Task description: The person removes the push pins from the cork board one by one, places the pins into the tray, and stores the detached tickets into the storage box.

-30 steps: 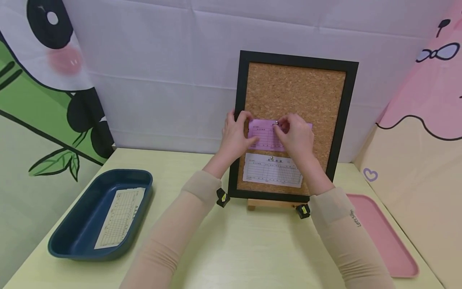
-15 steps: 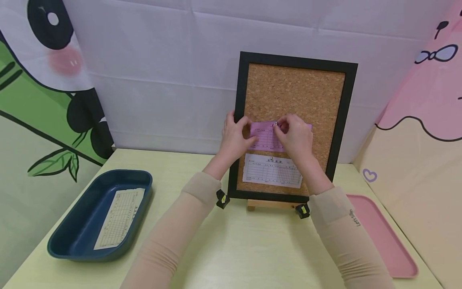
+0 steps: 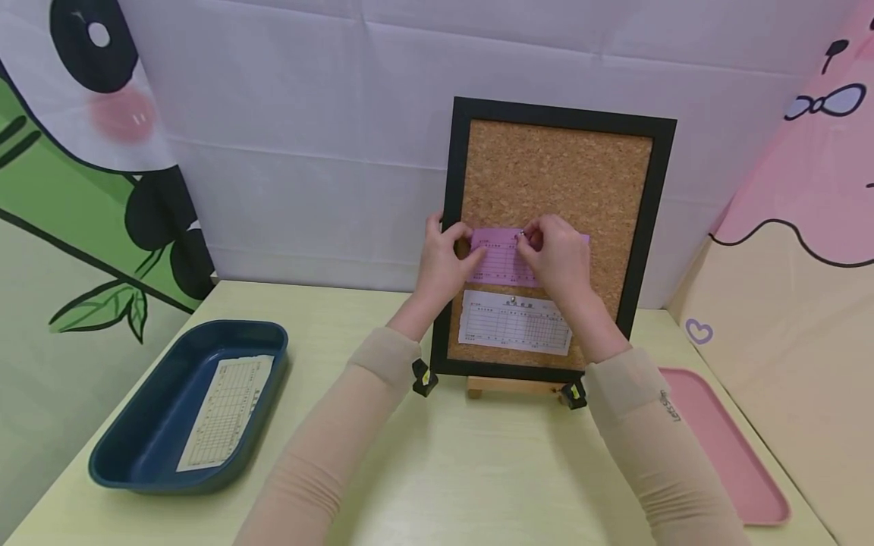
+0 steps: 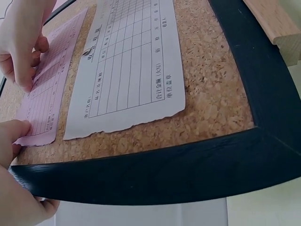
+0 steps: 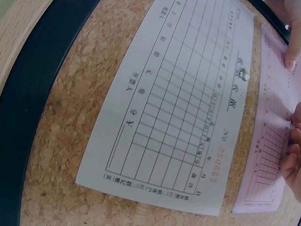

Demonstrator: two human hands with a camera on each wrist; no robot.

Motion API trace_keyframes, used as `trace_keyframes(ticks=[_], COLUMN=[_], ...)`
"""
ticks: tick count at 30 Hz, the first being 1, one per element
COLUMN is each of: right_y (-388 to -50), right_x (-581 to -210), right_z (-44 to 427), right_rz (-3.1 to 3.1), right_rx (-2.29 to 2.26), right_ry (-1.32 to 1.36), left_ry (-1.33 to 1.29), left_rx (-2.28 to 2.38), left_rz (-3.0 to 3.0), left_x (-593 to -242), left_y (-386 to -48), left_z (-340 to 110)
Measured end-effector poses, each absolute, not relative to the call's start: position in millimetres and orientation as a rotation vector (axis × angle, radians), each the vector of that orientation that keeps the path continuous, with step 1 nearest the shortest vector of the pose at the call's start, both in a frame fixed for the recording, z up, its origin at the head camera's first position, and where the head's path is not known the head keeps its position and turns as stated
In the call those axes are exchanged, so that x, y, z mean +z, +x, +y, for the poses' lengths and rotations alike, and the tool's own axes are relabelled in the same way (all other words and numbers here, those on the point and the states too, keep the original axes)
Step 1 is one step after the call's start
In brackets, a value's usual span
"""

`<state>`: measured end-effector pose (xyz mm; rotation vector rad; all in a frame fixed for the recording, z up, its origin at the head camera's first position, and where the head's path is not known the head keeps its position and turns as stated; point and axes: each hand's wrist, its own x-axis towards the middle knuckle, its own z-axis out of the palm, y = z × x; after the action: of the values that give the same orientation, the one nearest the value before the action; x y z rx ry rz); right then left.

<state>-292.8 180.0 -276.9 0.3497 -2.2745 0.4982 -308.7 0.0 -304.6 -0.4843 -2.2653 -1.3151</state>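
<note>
Two hands on this one: the right hand [image 3: 561, 259] pinches a small pin [image 3: 522, 233] at the upper edge of the pink receipt form [image 3: 501, 262]; the left hand [image 3: 440, 262] grips the corkboard [image 3: 556, 174] by its left side, thumb at the form. There it sits, between them, long axis crosswise, just above the white receipt form [image 3: 512, 322].

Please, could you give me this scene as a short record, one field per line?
surface: cork board in black frame, wooden stand below
left hand: holds the frame's left edge, touches the pink slip
right hand: pinches a pin at the pink slip's top edge; depth unclear
white slip: pinned below the pink slip
blue tray: on the left, holding a printed slip
pink tray: on the right, partly behind the sleeve
</note>
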Motion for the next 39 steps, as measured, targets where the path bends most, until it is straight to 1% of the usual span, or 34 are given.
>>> trace_keyframes(ticks=[9, 17, 28, 39], right_y=[-297.5, -301.5, -301.7, -297.2], right_x=[-281.2, -284.8, -286.2, -284.4], right_z=[183.5, 186.2, 185.8, 183.0], right_rz=[-2.17, -2.113, -2.103, -2.187], right_rx=[0.447, 0.422, 0.463, 0.484], right_ry=[0.485, 0.535, 0.548, 0.477], left_ry=[-0.499, -0.507, -0.504, -0.505], left_rx=[-1.358, -1.362, -1.352, -1.356], left_rz=[-2.179, -2.168, -2.164, -2.165], left_x=[-308.5, -309.1, -310.6, -310.0], left_y=[-313.0, -312.8, -313.9, -311.8], left_z=[2.2, 3.1, 3.0, 2.8])
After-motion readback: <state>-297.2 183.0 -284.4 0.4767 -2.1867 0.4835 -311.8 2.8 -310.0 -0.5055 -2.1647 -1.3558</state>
